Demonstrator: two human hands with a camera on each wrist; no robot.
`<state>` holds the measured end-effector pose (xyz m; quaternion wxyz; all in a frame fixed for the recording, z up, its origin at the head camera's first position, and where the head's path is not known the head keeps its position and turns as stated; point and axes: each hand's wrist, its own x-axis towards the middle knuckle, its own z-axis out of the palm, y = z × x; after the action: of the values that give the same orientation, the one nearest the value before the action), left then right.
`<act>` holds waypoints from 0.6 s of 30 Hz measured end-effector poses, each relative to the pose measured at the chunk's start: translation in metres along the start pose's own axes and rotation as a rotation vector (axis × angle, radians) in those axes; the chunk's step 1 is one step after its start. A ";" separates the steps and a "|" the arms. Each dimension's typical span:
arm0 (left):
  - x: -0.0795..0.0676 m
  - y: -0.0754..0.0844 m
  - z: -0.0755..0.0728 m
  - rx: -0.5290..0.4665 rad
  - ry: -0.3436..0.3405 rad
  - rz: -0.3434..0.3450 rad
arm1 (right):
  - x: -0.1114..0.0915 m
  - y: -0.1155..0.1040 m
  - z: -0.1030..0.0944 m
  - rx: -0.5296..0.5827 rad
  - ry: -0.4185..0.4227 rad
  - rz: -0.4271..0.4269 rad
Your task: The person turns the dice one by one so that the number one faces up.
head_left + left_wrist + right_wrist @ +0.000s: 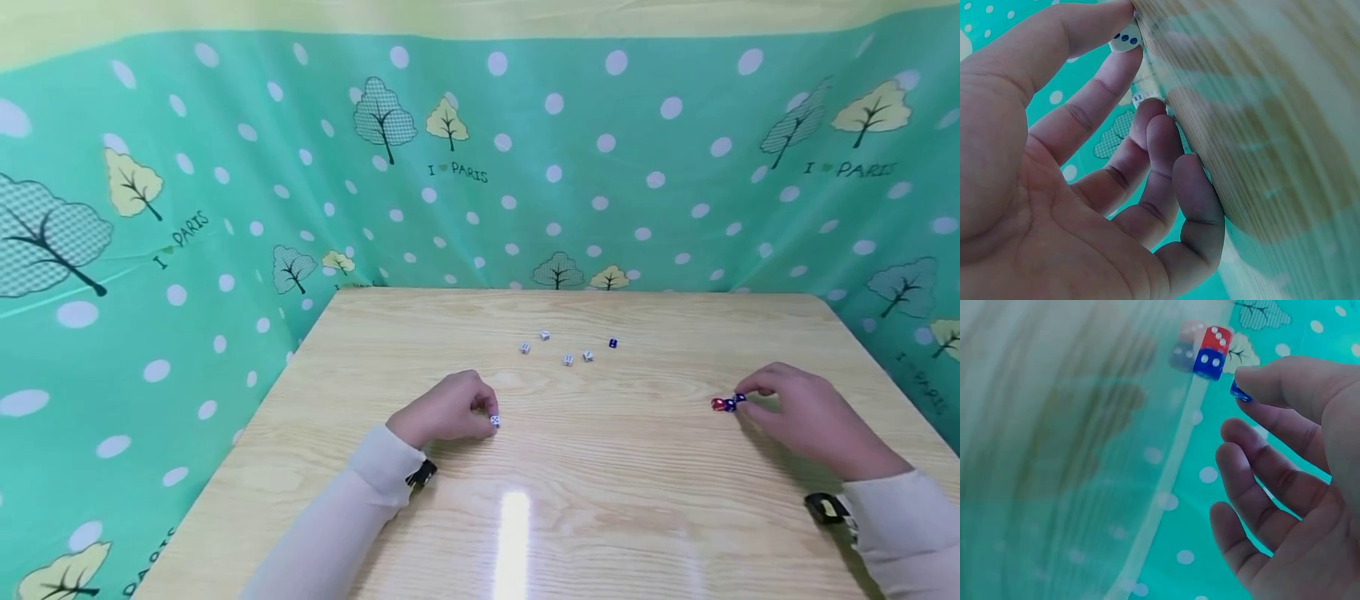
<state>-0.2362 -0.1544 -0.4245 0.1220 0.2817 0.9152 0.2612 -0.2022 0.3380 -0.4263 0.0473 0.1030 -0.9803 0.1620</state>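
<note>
My left hand [453, 407] pinches a white die [495, 421] between thumb and index finger, low at the wooden tabletop. Dark pips show on that die [1126, 39] in the left wrist view, with the other fingers curled loosely below. On the right side, my right hand [802, 408] holds a blue die [1241, 391] between thumb and index fingertip, partly covered by the thumb. Just left of its fingertips, a red die [717, 404] and another blue die [730, 406] sit side by side, touching, on the table.
Farther back on the table [420, 333] stand several loose white dice, among them one white die [525, 348] at the left. A single blue die [612, 342] lies to their right. Green dotted cloth [465, 225] hangs behind the table's back edge and along both sides.
</note>
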 end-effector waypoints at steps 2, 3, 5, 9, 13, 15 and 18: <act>0.002 0.002 0.000 -0.005 -0.005 -0.002 | -0.002 0.005 -0.002 -0.005 -0.001 0.025; 0.003 0.003 0.000 -0.009 -0.007 -0.004 | -0.002 0.006 -0.003 -0.004 -0.003 0.038; 0.004 0.004 0.000 -0.013 -0.010 -0.011 | -0.003 0.008 -0.004 -0.005 -0.005 0.053; 0.003 0.004 0.000 -0.021 -0.006 -0.015 | -0.001 0.009 -0.002 0.007 -0.021 0.054; 0.002 0.002 0.001 -0.014 0.001 -0.017 | 0.001 0.008 0.002 0.016 -0.039 0.050; 0.001 0.002 0.001 -0.010 0.002 -0.020 | 0.002 0.007 0.003 0.013 -0.048 0.053; 0.001 0.002 0.001 -0.007 0.001 -0.026 | 0.004 0.006 0.005 0.003 -0.054 0.056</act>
<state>-0.2357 -0.1524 -0.4241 0.1260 0.2693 0.9178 0.2631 -0.2071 0.3411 -0.4321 0.0163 0.0801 -0.9834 0.1622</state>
